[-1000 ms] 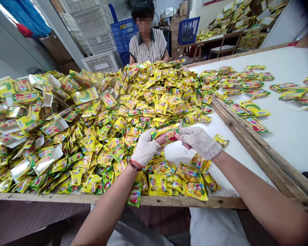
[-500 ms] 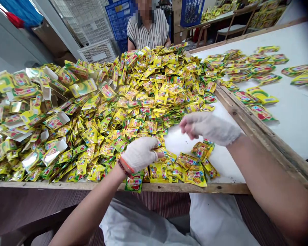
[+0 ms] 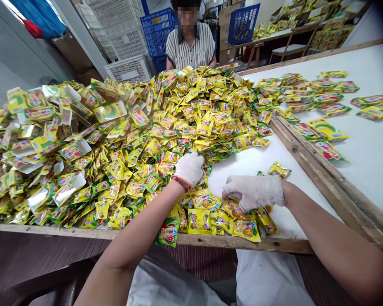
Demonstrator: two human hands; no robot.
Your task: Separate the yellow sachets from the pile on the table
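Held carton: out of the hands; a second ago both held one mid-frame, now neither shows one. Where it went, can't tell.
Left hand: lower half a second ago; now further up, centre of frame, at the edge of the sachet heap, back of glove to camera. Grip bent down, fingertips hidden; can't tell if pinching.
Right hand: was raised over the bare white surface; now dropped, right of lower centre, over the near sachets. Grip curled, finger ends down by the packets; can't tell if one is pinched.
Meaning for work: judged as a switch from carton to sachets, both hands among packets.
Near sachets: lower centre, along the wooden edge, partly under right hand; no clear change.
Green sachet: lower centre, overhanging the edge, same as earlier.
Loose sachet: right of centre, alone; hidden behind right hand half a second ago, visible again.
Left cartons: left and upper left, lying on the heap, some with ends gaping; no obvious change.
Flat cartons: right of frame, past the wooden divider; look unchanged.
Person opposite: top centre, striped shirt; more in view again.
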